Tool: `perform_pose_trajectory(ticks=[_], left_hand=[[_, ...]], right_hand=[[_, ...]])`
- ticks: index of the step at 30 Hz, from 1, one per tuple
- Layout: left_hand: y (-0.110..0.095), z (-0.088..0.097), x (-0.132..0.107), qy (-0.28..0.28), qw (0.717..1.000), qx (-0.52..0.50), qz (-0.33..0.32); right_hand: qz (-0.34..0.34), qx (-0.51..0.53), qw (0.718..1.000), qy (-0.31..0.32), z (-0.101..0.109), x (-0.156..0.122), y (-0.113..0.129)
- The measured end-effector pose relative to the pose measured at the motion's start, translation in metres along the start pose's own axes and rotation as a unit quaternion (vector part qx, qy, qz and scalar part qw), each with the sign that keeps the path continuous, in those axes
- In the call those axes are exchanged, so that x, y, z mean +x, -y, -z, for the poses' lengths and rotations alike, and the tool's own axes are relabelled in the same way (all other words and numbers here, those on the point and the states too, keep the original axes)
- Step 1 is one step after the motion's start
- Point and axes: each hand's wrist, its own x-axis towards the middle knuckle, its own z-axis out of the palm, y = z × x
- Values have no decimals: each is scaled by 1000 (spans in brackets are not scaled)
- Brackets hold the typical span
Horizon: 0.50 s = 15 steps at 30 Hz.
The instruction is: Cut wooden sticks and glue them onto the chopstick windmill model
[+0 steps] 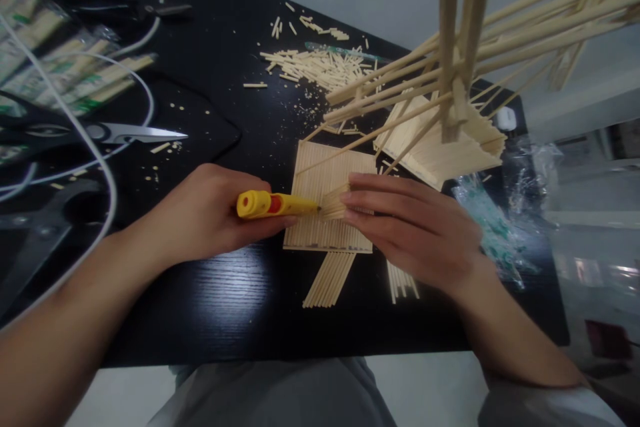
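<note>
My left hand is closed around a yellow pen-like tool with a red part and a thin dark tip. The tip touches or nearly touches a small flat piece of joined wooden sticks. That piece lies over a square panel of thin wooden sticks on the dark table. Fingers together, my right hand grips the small piece's right end; its thumb is hidden. From under the panel's front edge, a row of loose sticks sticks out. More sticks lie beneath the right hand.
A stick-built frame looms at upper right, above another stick panel. Cut stick bits are piled behind. Scissors, pliers, a white cable and packed sticks occupy the left. Plastic wrap lies right.
</note>
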Motion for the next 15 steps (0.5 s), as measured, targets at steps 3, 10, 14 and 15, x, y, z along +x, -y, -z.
perform_pose_trajectory(ticks=[3,10,14,15], left_hand=[[2,-3,0,-26,1000,13,-5],[0,-3,1,-16,1000,0,-16],[-1,1,0,13,999,-29,-18],[-1,2,0,22,999,-34,-18]], right_hand=[[-6,0,1000,4,0,0,1],[-5,-3,1000,3,0,1,1],[-8,2,1000,-3,0,0,1],[-9,4,1000,-4,0,0,1]])
